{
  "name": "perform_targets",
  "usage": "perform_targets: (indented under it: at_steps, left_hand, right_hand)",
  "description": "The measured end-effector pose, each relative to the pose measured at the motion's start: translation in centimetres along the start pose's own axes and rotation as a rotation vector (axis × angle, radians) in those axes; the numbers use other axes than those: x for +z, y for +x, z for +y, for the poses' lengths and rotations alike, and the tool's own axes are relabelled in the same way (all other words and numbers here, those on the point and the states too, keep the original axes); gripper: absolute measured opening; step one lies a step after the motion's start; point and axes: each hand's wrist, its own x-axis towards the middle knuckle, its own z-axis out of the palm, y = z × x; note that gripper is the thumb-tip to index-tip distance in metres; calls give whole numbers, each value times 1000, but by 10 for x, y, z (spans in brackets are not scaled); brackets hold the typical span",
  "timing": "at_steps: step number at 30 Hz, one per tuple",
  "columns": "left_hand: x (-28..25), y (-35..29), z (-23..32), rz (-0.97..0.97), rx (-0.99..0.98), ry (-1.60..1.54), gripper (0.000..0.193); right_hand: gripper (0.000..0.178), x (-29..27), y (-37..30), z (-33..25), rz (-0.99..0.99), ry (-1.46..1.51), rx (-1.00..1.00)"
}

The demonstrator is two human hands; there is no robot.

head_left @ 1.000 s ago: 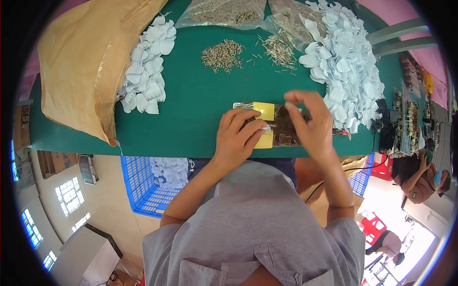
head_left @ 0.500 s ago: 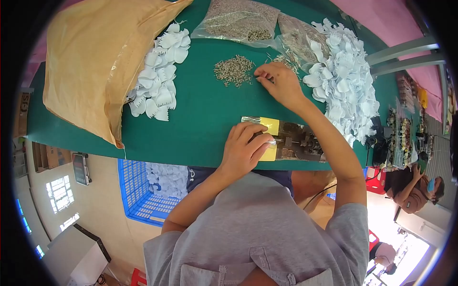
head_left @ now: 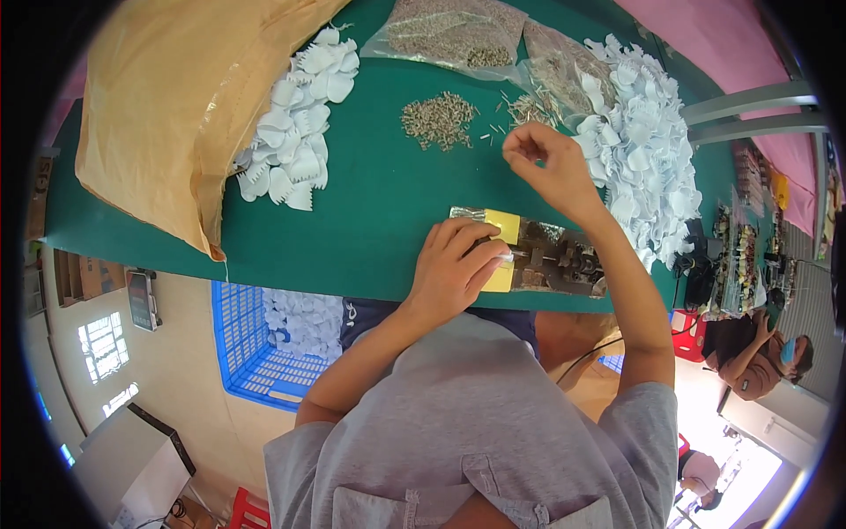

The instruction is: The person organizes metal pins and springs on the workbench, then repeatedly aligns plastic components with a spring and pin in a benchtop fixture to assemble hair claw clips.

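on the flat green desk (head_left: 379,220), a small white plastic piece (head_left: 505,257) is pinched by left hand (head_left: 448,275) at the yellow-banded metal block (head_left: 548,242); right hand (head_left: 561,174) curled, its grip can't be told. steadying step, probably; fine control's needed.

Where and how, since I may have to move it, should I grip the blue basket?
Probably by the left rim of the blue basket, hooked over from the person's left: that side shows unobstructed, while the table hides the far side and the left forearm covers part of the right. White pieces lie inside.
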Motion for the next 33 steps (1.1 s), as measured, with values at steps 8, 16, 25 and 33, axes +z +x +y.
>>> perform_targets:
  at_steps: [8, 16, 25, 33]
  left_hand:
    - [6, -3, -2, 5, -125, -66, 40]
    - [6, 2, -2, -17, -44, -35, 40]
    - [6, 2, 1, -10, -64, -32, 36]
    - [4, -2, 2, -12, -62, -25, 33]
  right_hand:
    - [11, 8, -92, -26, -1, 89, 162]
    - [9, 15, -111, -30, 154, -11, 55]
    - [14, -4, -75, 3, 83, -17, 175]
    - [18, -77, -54, 52, 396, -687, 53]
